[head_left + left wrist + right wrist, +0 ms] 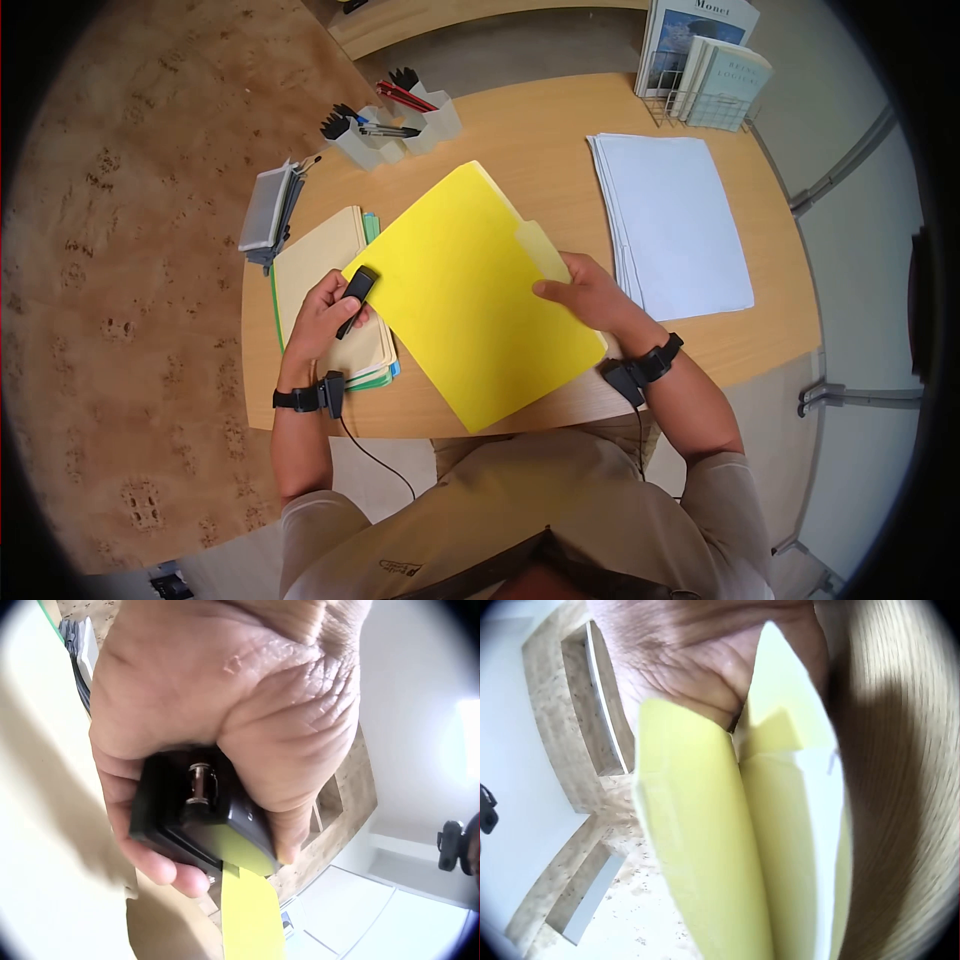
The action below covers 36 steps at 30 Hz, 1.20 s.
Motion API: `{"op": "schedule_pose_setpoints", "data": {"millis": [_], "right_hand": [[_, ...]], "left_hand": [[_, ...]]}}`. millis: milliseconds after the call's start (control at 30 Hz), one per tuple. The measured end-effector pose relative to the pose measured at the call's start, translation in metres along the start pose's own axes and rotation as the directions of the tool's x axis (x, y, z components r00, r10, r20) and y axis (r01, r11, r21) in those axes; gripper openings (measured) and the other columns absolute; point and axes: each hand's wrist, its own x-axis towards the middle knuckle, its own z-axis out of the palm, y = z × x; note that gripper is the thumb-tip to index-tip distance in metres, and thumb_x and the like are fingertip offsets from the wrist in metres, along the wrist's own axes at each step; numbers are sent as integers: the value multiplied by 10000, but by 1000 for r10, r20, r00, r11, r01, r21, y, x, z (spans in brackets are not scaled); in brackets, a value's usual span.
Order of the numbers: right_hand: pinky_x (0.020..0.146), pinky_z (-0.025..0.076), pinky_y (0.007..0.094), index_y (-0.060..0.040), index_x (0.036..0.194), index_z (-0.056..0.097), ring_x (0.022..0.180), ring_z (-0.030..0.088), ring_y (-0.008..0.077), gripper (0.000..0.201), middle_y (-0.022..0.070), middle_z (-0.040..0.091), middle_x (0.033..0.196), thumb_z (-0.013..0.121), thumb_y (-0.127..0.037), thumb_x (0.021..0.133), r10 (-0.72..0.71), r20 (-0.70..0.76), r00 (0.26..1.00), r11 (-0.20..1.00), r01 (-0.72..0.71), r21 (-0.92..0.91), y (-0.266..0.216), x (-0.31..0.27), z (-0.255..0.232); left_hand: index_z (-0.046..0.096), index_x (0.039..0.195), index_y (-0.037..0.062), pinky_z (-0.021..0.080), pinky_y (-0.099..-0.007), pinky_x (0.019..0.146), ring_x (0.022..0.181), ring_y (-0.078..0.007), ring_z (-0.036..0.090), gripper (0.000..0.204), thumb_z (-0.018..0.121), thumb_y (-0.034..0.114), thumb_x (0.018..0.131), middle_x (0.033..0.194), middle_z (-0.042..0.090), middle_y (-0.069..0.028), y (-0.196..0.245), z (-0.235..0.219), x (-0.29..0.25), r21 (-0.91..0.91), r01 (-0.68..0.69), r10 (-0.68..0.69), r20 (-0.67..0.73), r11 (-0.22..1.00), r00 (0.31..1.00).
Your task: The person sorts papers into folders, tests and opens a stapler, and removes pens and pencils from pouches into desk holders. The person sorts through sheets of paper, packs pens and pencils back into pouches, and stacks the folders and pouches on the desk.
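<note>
A yellow file folder (460,300) is held at a slant above the front of the desk, with paler inner sheets along its tabbed edge. At its left corner my left hand (318,318) grips a small black stapler (357,298). In the left wrist view the folder's corner (253,915) runs up to the stapler's mouth, between its upper and lower halves. My right hand (592,292) pinches the folder's right edge just below the tab, thumb on top. The right wrist view looks along the folder's edge (697,825), where its layers spread apart and white paper shows inside.
Cream folders (325,250) with green and blue ones beneath lie under my left hand. Pouches (268,210) sit at the desk's left edge. Pen holders (440,122) stand at the back, a wire book rack (700,108) back right. White paper (680,220) lies at right.
</note>
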Motion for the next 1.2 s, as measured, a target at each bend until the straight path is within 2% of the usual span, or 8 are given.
{"op": "schedule_pose_setpoints", "data": {"millis": [33, 100, 333, 533, 633, 867, 1067, 1200], "right_hand": [[874, 526, 289, 17, 1274, 638, 978, 660, 114, 284, 56, 732, 1094, 617, -79, 1008, -1, -13, 1000, 1000, 1, 23, 1, 1, 1], [875, 527, 290, 19, 1272, 639, 979, 661, 115, 283, 56, 732, 1096, 617, -81, 1009, -7, -16, 1000, 999, 8, 49, 3, 4, 2], [889, 528, 302, 22, 1279, 631, 994, 660, 120, 288, 51, 726, 1131, 615, -89, 1014, -39, -75, 996, 984, 51, 170, 10, 5, -1], [904, 522, 299, 15, 1288, 629, 1017, 656, 121, 294, 46, 722, 1137, 617, -91, 1014, 13, -51, 999, 998, -9, 68, 0, 2, 1], [893, 530, 297, 22, 1295, 627, 1006, 664, 127, 302, 55, 722, 1139, 612, -84, 1013, -47, -78, 996, 993, 55, 108, 2, 4, 4], [867, 542, 290, 46, 1321, 603, 983, 675, 140, 337, 86, 717, 1149, 604, -61, 1002, 51, -125, 991, 978, -24, 208, -2, 3, 5], [870, 541, 295, 49, 1326, 598, 981, 673, 138, 337, 83, 716, 1153, 600, -66, 1008, 54, -114, 992, 981, -31, 189, 0, 4, 5], [871, 539, 295, 50, 1326, 595, 982, 670, 134, 334, 78, 717, 1151, 600, -68, 1013, 65, -111, 992, 987, -47, 153, -2, 4, 5]], "left_hand": [[505, 977, 69, 498, -264, 677, 741, -124, 608, 234, 667, 238, 982, 856, 632, -73, 1, 0, -1, 6, 2, -2, -6, 1000, 1000], [563, 1177, 14, 543, -280, 683, 769, -150, 657, 540, 701, 487, 956, 929, 677, -104, 2, 0, -4, -55, 8, -8, -13, 998, 1000], [605, 1235, -2, 552, -272, 684, 798, -146, 656, 477, 525, 440, 1074, 989, 702, -112, -7, -14, -13, -329, -115, -39, -427, 937, 903], [606, 1223, -15, 548, -271, 683, 793, -136, 654, 454, 537, 408, 1073, 978, 704, -112, -10, 4, -19, -198, -48, -31, -378, 979, 925], [611, 1199, -16, 552, -271, 687, 773, -131, 654, 433, 549, 393, 1070, 965, 708, -114, -17, 0, -18, -259, -38, -54, -341, 965, 939], [617, 1194, 1, 567, -270, 701, 799, -124, 675, 444, 578, 419, 1052, 994, 718, -97, -16, -6, -15, -147, 0, -51, -344, 989, 937], [597, 1217, 6, 581, -276, 675, 824, -146, 679, 407, 644, 360, 1021, 1011, 683, -100, -12, -17, -6, -384, -121, -51, -407, 915, 912], [593, 1216, 9, 566, -282, 653, 814, -140, 659, 344, 662, 257, 988, 980, 667, -81, 5, -36, 12, -279, -47, -80, -427, 959, 901]]}}
